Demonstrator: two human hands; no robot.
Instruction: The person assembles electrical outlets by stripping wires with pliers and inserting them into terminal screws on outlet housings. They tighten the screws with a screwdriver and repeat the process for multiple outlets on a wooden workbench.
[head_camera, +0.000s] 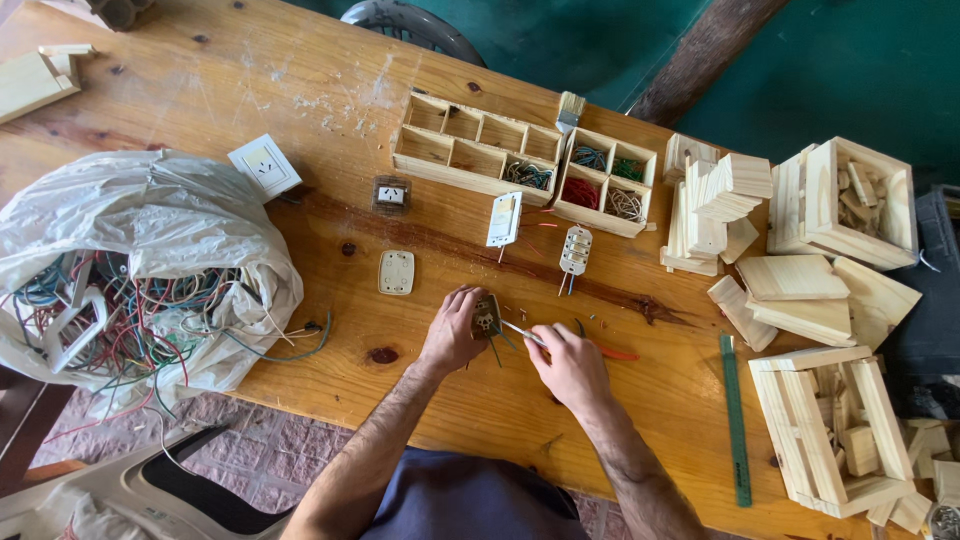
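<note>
My left hand (452, 332) grips a small electrical socket module (487, 316) with short wires hanging below it, held just above the wooden table (300, 90). My right hand (570, 365) holds a thin screwdriver (522, 331) whose tip touches the module. Red-handled pliers (612, 352) lie just right of my right hand.
A plastic bag of tangled wires (130, 280) fills the left side. White switch plates (264, 165), a small module (391, 195), a cover (396, 272) and two socket parts (575, 250) lie ahead. Divided wooden trays (480, 150) hold coiled wire. Wooden blocks and crates (830, 430) and a green ruler (736, 420) sit right.
</note>
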